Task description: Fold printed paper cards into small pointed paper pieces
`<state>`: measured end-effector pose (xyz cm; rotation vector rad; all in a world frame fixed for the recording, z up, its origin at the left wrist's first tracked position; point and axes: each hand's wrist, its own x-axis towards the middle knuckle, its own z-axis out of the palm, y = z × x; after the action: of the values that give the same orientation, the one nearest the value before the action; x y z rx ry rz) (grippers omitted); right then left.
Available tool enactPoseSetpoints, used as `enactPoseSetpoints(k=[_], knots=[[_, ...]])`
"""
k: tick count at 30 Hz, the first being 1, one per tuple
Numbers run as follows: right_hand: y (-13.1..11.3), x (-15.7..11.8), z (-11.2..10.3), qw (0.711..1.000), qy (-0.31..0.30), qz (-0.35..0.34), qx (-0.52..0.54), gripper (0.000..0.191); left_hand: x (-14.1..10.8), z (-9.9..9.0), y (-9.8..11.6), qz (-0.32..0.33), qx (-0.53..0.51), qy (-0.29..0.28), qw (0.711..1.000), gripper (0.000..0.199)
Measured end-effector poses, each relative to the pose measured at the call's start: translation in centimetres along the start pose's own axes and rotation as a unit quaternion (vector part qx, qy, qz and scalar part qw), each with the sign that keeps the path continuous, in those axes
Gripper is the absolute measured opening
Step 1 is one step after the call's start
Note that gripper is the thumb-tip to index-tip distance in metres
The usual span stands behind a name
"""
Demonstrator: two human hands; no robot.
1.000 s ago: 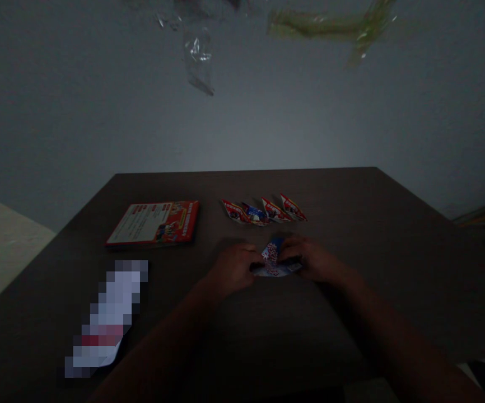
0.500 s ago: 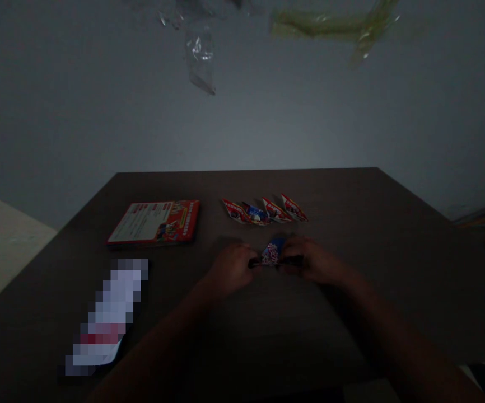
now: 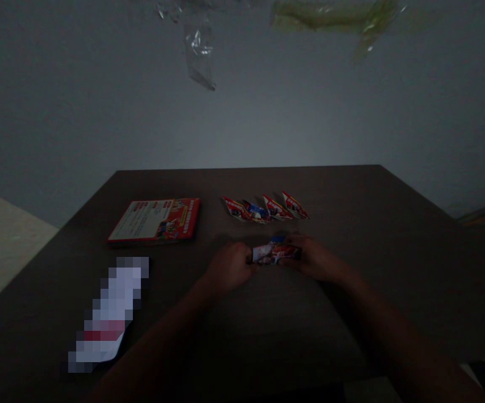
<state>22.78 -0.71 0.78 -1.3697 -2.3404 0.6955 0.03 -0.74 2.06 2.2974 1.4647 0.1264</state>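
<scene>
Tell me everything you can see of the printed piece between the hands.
The printed piece looks like thin paper or card, patterned in red, white and dark tones, with a blue part at its upper edge. The left hand holds one end, the right hand the other. Whether it touches the table is unclear.

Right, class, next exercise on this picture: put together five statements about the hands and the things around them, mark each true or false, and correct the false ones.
1. The left hand and right hand both hold one printed paper. True.
2. The book lies to the right of the row of folded pieces. False: it lies to the left.
3. The row is made up of four pieces. True.
4. Every piece in the row is red. False: one is mostly blue.
5. Yellowish tape shows on the wall. True.
</scene>
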Motion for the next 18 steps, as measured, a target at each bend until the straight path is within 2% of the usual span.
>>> enactPoseSetpoints(k=[10,18], knots=[[-0.14,0.12,-0.01,0.999,-0.012,0.028,-0.025,0.032,0.19,0.34,-0.33,0.022,-0.023,-0.018,0.999,0.021],[0.08,0.31,0.11,0.997,-0.008,0.053,-0.061,0.036,0.23,0.19,0.02,0.014,-0.024,-0.026,0.999,0.021]])
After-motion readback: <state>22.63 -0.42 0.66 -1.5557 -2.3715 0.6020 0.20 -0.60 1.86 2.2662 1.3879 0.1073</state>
